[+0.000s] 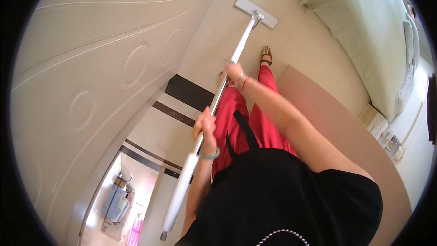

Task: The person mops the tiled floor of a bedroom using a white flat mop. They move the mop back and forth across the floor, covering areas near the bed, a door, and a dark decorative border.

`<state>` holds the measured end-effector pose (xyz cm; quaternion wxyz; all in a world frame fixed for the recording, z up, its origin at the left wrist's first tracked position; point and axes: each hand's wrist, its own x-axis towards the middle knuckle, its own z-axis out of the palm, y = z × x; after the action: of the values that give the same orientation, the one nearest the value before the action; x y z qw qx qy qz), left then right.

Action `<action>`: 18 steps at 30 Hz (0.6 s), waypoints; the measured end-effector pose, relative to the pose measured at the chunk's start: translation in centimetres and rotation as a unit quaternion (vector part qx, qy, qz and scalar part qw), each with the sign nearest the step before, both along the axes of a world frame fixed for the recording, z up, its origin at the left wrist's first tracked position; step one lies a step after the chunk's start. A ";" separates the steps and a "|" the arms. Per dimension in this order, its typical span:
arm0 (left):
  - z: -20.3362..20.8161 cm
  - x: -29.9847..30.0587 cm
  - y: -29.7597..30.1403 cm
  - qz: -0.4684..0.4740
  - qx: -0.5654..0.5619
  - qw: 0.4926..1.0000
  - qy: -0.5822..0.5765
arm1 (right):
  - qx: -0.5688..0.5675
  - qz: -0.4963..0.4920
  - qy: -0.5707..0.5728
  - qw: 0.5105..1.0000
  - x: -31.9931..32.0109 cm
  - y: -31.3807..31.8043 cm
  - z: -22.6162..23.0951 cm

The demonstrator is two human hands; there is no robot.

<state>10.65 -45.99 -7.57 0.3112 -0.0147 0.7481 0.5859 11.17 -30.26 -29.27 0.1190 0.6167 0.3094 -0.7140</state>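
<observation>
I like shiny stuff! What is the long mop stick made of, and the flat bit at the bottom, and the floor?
The mop pole looks like polished metal: silvery with bright glints. Its thick white grip, below the left hand, looks like smooth plastic. The flat mop head seems a pale plastic plate; any cloth underneath is hidden. The floor looks like glossy cream tile with faint joint lines.
</observation>
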 end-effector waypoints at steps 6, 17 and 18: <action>6.2 5.7 -13.9 0.092 -0.015 0.993 0.067 | -0.031 0.032 -0.016 0.999 5.3 -19.5 4.9; 6.7 2.4 -4.5 -0.049 0.072 0.994 0.058 | -0.072 -0.072 0.045 0.994 4.6 -7.7 8.6; 5.0 2.4 -3.1 -0.051 0.098 0.992 0.066 | -0.052 -0.033 0.040 0.997 4.8 -4.9 8.4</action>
<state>13.01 -49.07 -2.52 0.2904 0.0929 0.7062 0.6390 15.99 -35.15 -20.87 0.1151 0.5902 0.2557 -0.7570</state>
